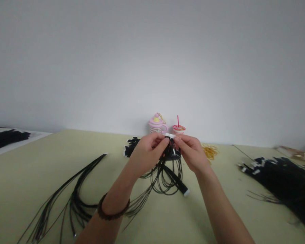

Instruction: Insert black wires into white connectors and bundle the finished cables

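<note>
The left hand (147, 154) and right hand (191, 152) come together, fingertips clamped on a small white connector (170, 135) held above the table, and its thin black wires (158, 178) loop down onto the pale green tabletop (27, 189). Out to the left sweeps a loose spray of black wires (74, 203), out right a thick black wire bundle (277, 178), while yellow rubber bands (210, 151), a pink cupcake charm (156, 123) and a miniature drink cup (179, 128) sit beyond the hands.
</note>
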The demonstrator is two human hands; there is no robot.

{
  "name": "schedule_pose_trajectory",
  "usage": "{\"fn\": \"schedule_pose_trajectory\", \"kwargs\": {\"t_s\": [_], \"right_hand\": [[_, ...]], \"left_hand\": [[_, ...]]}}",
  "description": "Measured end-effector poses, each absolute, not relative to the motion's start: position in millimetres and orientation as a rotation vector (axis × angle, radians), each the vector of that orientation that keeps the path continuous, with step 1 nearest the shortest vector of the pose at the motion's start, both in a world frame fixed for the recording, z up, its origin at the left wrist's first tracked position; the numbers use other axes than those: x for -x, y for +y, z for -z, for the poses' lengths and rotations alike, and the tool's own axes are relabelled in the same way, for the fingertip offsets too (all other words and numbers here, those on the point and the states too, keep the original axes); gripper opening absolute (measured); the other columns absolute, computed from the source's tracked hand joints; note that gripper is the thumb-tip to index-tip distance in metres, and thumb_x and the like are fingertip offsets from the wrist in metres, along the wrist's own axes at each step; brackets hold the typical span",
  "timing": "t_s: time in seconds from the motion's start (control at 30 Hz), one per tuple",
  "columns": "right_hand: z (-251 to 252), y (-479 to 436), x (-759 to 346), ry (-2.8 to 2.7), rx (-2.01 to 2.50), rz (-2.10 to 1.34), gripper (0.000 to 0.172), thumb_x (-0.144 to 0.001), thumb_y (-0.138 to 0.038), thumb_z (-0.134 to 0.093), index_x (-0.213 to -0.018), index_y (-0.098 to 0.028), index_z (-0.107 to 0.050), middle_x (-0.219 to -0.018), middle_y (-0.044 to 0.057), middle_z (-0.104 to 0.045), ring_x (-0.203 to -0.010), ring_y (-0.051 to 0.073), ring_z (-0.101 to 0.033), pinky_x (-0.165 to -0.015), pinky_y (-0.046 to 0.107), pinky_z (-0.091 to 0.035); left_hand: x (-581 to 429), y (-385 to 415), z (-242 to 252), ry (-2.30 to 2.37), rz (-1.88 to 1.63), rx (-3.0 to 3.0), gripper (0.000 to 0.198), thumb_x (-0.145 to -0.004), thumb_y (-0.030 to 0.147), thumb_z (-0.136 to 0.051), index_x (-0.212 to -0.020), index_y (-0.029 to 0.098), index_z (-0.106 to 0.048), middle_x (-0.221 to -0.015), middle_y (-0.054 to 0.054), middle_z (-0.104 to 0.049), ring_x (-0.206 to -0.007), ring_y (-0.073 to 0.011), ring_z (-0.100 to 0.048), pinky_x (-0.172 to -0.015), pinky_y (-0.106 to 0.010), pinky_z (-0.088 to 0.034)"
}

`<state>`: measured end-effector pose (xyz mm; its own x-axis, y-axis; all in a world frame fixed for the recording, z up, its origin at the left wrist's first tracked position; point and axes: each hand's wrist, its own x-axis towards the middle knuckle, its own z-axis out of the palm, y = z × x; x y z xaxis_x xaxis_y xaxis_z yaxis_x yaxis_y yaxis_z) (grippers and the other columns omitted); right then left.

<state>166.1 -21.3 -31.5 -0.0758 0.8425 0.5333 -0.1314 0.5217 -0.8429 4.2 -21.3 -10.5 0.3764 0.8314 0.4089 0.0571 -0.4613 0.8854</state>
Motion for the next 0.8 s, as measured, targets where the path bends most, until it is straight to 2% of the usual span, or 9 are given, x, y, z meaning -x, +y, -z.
{"fn": "schedule_pose_trajectory", "kwargs": {"t_s": [0.13,0.3,0.5,0.63,0.8], "right_hand": [[33,-20,-167,-1.339,0.659,-0.888,0.021,-0.079,-0.039,-0.071,-0.073,-0.019,-0.072,-0.067,-0.001,-0.062,-0.067,0.013,-0.054,-0.066,0.025,-0.043],[34,-19,-173,-1.23,0.694,-0.839,0.021,-0.079,-0.042,-0.072,-0.08,-0.021,-0.075,-0.069,-0.001,-0.065,-0.066,0.013,-0.056,-0.066,0.026,-0.045],[30,-21,-177,-1.245,0.626,-0.786,0.017,-0.08,-0.038,-0.072,-0.077,-0.021,-0.075,-0.067,-0.001,-0.063,-0.063,0.012,-0.053,-0.063,0.025,-0.044],[28,-25,-178,-1.24,0.621,-0.807,0.018,-0.081,-0.038,-0.071,-0.075,-0.021,-0.074,-0.065,-0.001,-0.061,-0.059,0.012,-0.051,-0.057,0.025,-0.043],[27,-26,-180,-1.226,0.644,-0.826,0.021,-0.078,-0.041,-0.073,-0.074,-0.021,-0.074,-0.064,-0.001,-0.061,-0.063,0.014,-0.055,-0.066,0.029,-0.048]], "left_hand": [[-3,-33,11,0.865,-1.233,-2.093,0.034,-0.088,0.046,-0.055,-0.106,0.018,-0.059,-0.099,-0.008,-0.065,-0.09,-0.0192,-0.064,-0.079,-0.034,-0.055],[-15,-51,15,0.999,-1.301,-2.381,0.058,-0.079,0.046,-0.067,-0.126,0.018,-0.046,-0.12,-0.013,-0.055,-0.114,-0.0272,-0.052,-0.099,-0.046,-0.045],[-23,-49,19,0.95,-1.293,-2.459,0.011,-0.087,0.02,-0.052,-0.098,0.016,-0.054,-0.107,-0.01,-0.054,-0.105,-0.0217,-0.053,-0.096,-0.04,-0.045],[-17,-38,18,0.925,-1.218,-2.473,0.004,-0.085,0.02,-0.052,-0.088,0.017,-0.054,-0.096,-0.007,-0.059,-0.093,-0.0196,-0.056,-0.086,-0.035,-0.046],[-6,-29,12,1.013,-0.977,-2.466,0.012,-0.083,0.025,-0.053,-0.073,0.018,-0.054,-0.078,-0.003,-0.061,-0.074,-0.0169,-0.055,-0.069,-0.031,-0.042]]}}
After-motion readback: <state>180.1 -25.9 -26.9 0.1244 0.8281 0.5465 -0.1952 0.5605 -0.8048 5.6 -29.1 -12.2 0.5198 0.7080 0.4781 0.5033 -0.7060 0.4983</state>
